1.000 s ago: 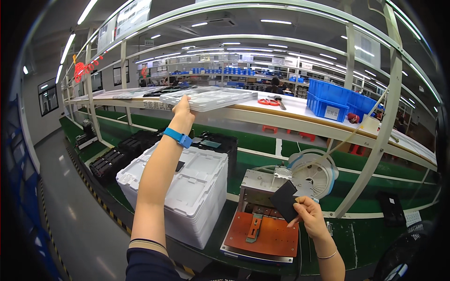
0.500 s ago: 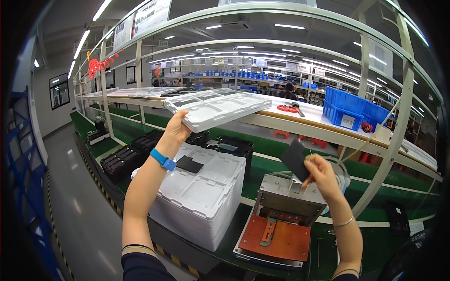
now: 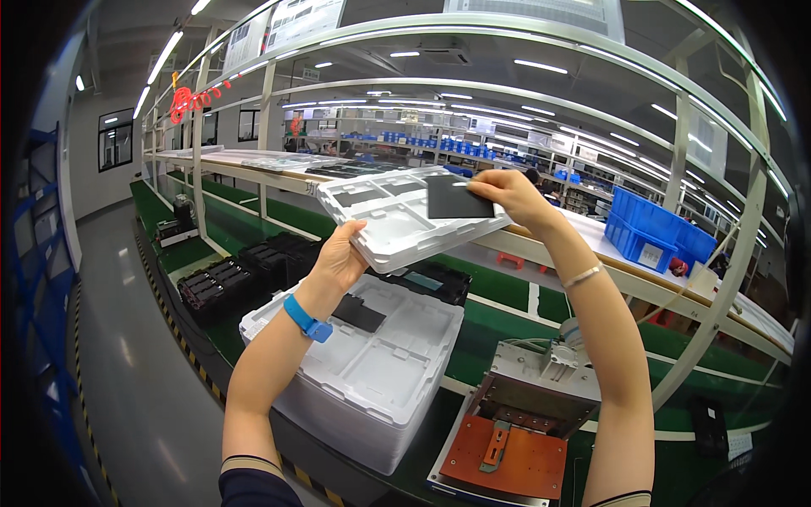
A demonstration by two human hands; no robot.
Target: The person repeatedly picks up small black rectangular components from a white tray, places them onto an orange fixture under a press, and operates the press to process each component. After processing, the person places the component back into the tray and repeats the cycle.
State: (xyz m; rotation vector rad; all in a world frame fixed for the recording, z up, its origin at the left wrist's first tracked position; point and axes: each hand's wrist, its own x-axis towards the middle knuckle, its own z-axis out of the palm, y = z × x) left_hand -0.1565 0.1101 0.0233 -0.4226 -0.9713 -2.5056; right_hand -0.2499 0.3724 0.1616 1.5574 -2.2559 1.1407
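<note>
R hand had its fingers clamped on a black panel by its upper R corner; L hand had fingers clamped on the near L side of a white tray. So panel was w/ R hand, hanging down & L from its fingers, in front of the tray's R part. Couldn't tell if panel touched tray or was just above it. Panel looked near square, slightly wider side to side; the tray's near edge ran at a slant, rising toward R, so the two weren't quite lined up.

R hand was nearer the tray's R end, L hand nearer its near L corner. Two dark pieces lay in pockets along the tray's far edge; the pocket by the near L corner showed white. What was behind the panel: hidden.

Below L forearm, stack of white trays stood nr the green desk's near edge, w/ a black sheet on top. R of it, a press w/ orange plate, partly behind R forearm. Upper white desk ran beyond the tray, blue bins toward its R end. L wrist had a blue strap.
</note>
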